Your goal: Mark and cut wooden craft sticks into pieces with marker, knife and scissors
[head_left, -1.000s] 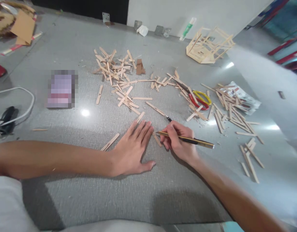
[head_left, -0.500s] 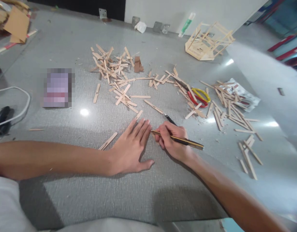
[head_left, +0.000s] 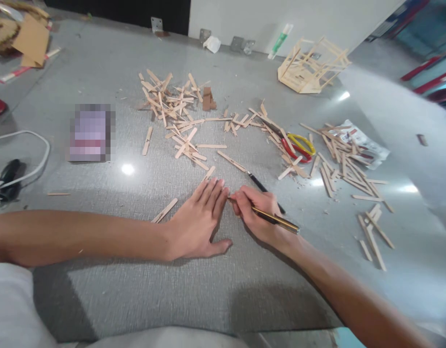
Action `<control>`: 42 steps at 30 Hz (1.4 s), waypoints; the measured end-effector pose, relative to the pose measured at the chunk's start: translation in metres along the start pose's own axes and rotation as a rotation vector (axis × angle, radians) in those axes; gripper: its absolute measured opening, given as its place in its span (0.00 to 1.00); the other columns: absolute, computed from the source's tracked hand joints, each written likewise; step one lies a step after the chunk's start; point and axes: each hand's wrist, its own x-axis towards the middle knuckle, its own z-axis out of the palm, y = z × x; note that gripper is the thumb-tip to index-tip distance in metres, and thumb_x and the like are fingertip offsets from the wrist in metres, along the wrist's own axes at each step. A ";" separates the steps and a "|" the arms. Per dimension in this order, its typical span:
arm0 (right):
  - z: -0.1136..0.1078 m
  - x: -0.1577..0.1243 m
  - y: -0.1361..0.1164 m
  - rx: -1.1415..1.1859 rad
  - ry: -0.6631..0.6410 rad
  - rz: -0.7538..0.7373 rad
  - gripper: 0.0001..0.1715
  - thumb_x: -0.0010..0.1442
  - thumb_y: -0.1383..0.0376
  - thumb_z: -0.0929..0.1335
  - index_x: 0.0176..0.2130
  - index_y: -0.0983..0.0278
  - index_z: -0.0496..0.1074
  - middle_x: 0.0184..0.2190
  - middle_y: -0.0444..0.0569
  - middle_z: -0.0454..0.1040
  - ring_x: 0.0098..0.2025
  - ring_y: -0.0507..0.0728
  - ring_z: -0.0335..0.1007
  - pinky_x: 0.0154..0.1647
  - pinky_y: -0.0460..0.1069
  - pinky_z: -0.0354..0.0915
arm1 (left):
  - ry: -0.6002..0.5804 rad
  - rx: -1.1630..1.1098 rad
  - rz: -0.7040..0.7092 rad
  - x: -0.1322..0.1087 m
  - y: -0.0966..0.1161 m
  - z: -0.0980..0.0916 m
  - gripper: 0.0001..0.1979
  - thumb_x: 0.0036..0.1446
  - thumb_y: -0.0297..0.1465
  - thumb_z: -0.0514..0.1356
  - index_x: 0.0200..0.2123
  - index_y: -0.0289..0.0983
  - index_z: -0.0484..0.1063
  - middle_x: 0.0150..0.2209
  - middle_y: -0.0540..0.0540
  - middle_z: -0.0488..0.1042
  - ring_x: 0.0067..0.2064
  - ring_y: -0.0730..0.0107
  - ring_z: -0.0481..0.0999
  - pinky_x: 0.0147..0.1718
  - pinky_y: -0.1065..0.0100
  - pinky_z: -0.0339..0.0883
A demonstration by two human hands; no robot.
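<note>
My left hand (head_left: 204, 220) lies flat on the grey table, fingers stretched out and thumb spread. Its fingertips cover the lower part of a wooden craft stick (head_left: 209, 172); what else is beneath the palm is hidden. Another craft stick (head_left: 165, 210) pokes out beside the wrist. My right hand (head_left: 257, 212) grips a black and gold pen (head_left: 277, 220), its tip pointing left at the edge of my left fingers. Just beyond the right hand lies a slim black tool with a metal tip (head_left: 259, 183), partly hidden, touching or close to another craft stick (head_left: 232, 161).
Loose craft sticks (head_left: 168, 99) are heaped at the back, with more on the right (head_left: 348, 159). Red and yellow-handled scissors (head_left: 299, 147) lie among sticks. A stick frame model (head_left: 310, 67) stands at back right. A blurred purple item (head_left: 88, 133) and a white cable (head_left: 41, 159) are left.
The pen's rear end has dropped lower and closer to my right wrist, showing more of the black tool behind it. My left hand stays in place; the view has shifted slightly.
</note>
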 end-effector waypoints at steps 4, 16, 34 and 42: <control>0.003 -0.001 0.002 -0.062 0.014 -0.031 0.26 0.76 0.58 0.59 0.26 0.58 0.57 0.17 0.39 0.63 0.19 0.50 0.60 0.24 0.48 0.57 | -0.024 0.032 0.013 0.001 0.000 -0.007 0.52 0.68 0.56 0.49 0.72 0.11 0.47 0.74 0.19 0.42 0.76 0.32 0.39 0.74 0.45 0.35; -0.003 -0.002 0.012 -0.054 -0.103 -0.061 0.24 0.77 0.58 0.58 0.28 0.59 0.60 0.20 0.39 0.64 0.21 0.50 0.59 0.27 0.49 0.57 | -0.055 0.235 0.045 0.005 0.002 -0.015 0.52 0.68 0.57 0.45 0.70 0.10 0.53 0.71 0.18 0.52 0.75 0.30 0.48 0.74 0.44 0.36; 0.002 -0.006 0.019 0.318 -0.042 0.178 0.28 0.76 0.49 0.59 0.29 0.61 0.67 0.20 0.41 0.70 0.17 0.49 0.64 0.22 0.47 0.62 | -0.018 0.209 0.072 0.004 -0.001 -0.011 0.52 0.68 0.56 0.46 0.69 0.08 0.54 0.71 0.16 0.52 0.74 0.29 0.49 0.74 0.44 0.36; 0.005 -0.011 0.018 0.275 0.081 0.121 0.30 0.76 0.48 0.58 0.29 0.61 0.69 0.19 0.42 0.71 0.16 0.49 0.66 0.19 0.46 0.61 | -0.051 0.190 0.068 0.006 0.000 -0.014 0.52 0.68 0.56 0.47 0.69 0.08 0.52 0.71 0.16 0.51 0.75 0.30 0.46 0.74 0.45 0.36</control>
